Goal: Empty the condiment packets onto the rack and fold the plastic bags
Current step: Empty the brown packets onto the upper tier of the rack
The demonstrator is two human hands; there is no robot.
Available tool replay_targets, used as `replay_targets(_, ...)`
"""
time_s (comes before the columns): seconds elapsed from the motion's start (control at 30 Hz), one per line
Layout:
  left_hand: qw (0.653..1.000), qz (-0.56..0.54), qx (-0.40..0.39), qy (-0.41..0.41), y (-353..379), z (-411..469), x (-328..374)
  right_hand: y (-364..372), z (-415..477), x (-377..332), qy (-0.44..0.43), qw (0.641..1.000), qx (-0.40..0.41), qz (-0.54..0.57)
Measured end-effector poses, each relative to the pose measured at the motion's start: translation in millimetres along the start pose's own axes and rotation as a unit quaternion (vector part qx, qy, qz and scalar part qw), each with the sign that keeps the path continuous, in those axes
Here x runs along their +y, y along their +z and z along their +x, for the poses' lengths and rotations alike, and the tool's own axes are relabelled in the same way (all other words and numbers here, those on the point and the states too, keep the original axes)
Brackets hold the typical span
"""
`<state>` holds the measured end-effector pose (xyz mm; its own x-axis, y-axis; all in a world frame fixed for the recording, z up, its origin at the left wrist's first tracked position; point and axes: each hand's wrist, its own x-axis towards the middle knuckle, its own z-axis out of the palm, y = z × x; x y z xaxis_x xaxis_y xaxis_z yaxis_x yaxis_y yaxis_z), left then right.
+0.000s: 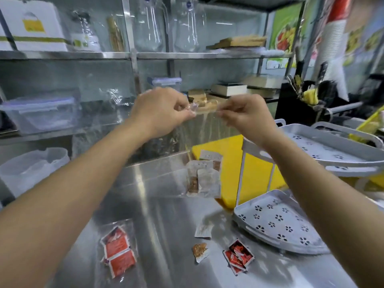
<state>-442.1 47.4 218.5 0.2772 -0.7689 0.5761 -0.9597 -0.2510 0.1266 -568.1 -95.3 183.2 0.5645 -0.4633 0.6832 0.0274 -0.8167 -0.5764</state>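
The clear plastic bag [207, 129] is so transparent that its side edges are hard to trace. Its top edge disappears between the pinching fingers [184, 107] of the left hand [162, 113] and right hand [247, 119]. The print on the packets [204, 179] inside it is too blurred to read. The right forearm [324, 200] hides part of the rack [276, 223], whose upper tier runs off the right edge. The shelf [83, 55] goods are smeared.

Forearms [87, 183] bare to frame edge; left hand [162, 112], right hand [248, 119] bare.
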Motion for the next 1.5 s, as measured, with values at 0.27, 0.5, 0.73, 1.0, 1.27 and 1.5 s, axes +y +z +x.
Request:
replay_targets(0.27, 0.982, -0.084, 0.155, 0.07, -31.2, 87.6, 69.8, -120.6, 58.8, -16.0, -0.059, 0.988, 0.121, -0.071)
replay_targets(0.5, 0.967, -0.093, 0.204, 0.123, 0.4, 148.9, 146.4, -204.0, 53.2, 12.2, -0.036, 0.982, 0.171, -0.075)
replay_targets(0.73, 0.983, -0.043, 0.1, 0.147, 52.5, 158.9, 197.1, -229.7, 20.5, 69.3, 0.025, 0.989, 0.121, -0.077)
replay_targets(1.0, 0.983, -0.045, 0.047, 0.172, 76.2, 174.6, 240.0, -235.3, 12.4, 89.1, 0.057, 0.988, 0.134, 0.041)
replay_targets(1.27, 0.98, -0.093, 0.128, 0.122, 75.3, 189.0, 249.3, -199.5, -22.1, 120.6, 0.156, 0.959, 0.103, 0.212)
replay_targets(1.5, 0.976, -0.106, 0.18, 0.054, 69.7, 204.7, 248.5, -193.2, -49.4, 147.7, 0.188, 0.928, 0.141, 0.291)
